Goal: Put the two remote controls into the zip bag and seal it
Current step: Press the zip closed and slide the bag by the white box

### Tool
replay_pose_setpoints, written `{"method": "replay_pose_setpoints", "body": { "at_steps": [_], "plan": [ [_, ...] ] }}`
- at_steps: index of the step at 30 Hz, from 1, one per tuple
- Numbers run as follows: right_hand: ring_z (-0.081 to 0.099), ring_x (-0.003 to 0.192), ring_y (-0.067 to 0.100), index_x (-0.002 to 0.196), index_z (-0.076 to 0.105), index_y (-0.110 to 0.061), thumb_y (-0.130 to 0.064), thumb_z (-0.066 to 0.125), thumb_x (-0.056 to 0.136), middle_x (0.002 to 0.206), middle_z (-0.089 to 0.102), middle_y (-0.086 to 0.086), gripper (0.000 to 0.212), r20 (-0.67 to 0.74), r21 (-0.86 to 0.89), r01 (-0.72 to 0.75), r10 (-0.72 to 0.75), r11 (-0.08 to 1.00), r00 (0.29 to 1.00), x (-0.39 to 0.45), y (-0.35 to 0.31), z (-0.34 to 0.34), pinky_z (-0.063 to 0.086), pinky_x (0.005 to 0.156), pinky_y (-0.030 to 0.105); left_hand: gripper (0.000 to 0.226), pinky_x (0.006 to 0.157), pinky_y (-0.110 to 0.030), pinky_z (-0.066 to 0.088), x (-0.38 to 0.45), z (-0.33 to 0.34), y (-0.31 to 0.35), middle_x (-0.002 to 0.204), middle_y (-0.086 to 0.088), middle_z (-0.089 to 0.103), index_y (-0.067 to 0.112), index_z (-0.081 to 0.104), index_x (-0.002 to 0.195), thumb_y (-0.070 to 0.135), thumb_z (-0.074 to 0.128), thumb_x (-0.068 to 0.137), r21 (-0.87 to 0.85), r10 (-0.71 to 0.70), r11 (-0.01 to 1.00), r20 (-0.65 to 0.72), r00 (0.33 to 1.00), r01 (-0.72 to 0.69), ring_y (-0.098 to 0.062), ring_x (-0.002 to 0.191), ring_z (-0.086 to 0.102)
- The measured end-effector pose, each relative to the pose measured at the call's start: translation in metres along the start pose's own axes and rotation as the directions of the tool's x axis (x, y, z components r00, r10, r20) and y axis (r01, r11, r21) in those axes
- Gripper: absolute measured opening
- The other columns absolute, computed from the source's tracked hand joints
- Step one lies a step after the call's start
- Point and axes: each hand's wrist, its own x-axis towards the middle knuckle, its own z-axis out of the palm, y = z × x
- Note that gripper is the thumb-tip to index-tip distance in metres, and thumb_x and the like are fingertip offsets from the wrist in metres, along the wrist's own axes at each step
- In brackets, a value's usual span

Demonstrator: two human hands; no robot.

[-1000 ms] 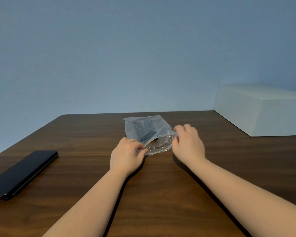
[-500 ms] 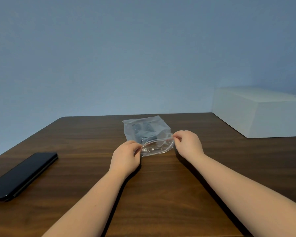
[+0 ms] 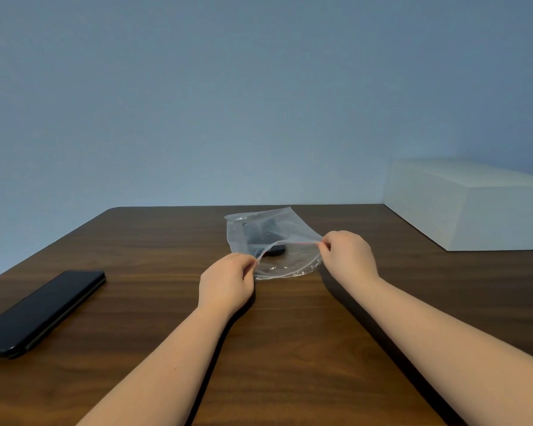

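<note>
Inside the zip bag (image 3: 293,229), pinched by left hand (image 3: 226,281) and right hand (image 3: 348,256), dark shapes (image 3: 263,236), probably remotes, blur.

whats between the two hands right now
In the head view, the open mouth of the zip bag spans from left hand to right hand; a dark remote lies inside.

Dark wooden table (image 3: 290,348), black phone (image 3: 40,312) at left, white box (image 3: 474,207) at right, blue wall (image 3: 228,87)

Both hands pinch the zip bag (image 3: 271,241) mouth, left hand (image 3: 226,282) and right hand (image 3: 348,256) at opposite corners; dark remotes (image 3: 263,233) inside.
</note>
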Motion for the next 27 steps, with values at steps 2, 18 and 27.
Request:
{"method": "replay_pose_setpoints", "body": {
  "at_steps": [2, 18, 27],
  "plan": [
    [0.060, 0.072, 0.018, 0.086, 0.067, -0.013, -0.033, 0.045, 0.097, 0.078, 0.063, 0.002, 0.032, 0.060, -0.082, 0.064, -0.059, 0.995, 0.996, -0.005, 0.009, -0.005, 0.054, 0.067, 0.033, 0.019, 0.071, -0.031, 0.048, 0.000, 0.000, 0.000, 0.091, 0.002, 0.069, 0.020, 0.067, 0.091, 0.027, 0.050, 0.090, -0.025, -0.004, 1.000, 0.007, 1.000, 0.005, -0.020, 0.090, 0.061],
    [0.040, 0.133, 0.016, 0.137, 0.046, -0.022, -0.048, 0.053, 0.090, 0.141, 0.051, -0.004, 0.054, 0.165, 0.018, 0.443, -0.440, 0.896, 0.883, -0.026, -0.033, -0.010, 0.031, 0.113, 0.036, 0.007, 0.064, -0.033, 0.049, -0.006, -0.008, -0.011, 0.079, -0.005, 0.064, 0.012, 0.067, 0.077, 0.006, 0.063, 0.078, 0.012, 0.153, 0.988, -0.092, 0.984, -0.153, -0.027, 0.078, 0.059],
    [0.060, 0.091, 0.018, 0.104, 0.071, -0.026, -0.034, 0.048, 0.096, 0.094, 0.073, -0.003, 0.027, 0.111, 0.064, 0.417, -0.422, 0.907, 0.900, -0.015, -0.071, 0.022, 0.044, 0.093, 0.036, 0.007, 0.063, -0.035, 0.052, -0.008, -0.012, -0.015, 0.085, -0.001, 0.065, 0.015, 0.069, 0.083, 0.020, 0.065, 0.082, 0.000, 0.172, 0.985, -0.125, 0.977, -0.173, -0.021, 0.077, 0.060]
  ]
}}
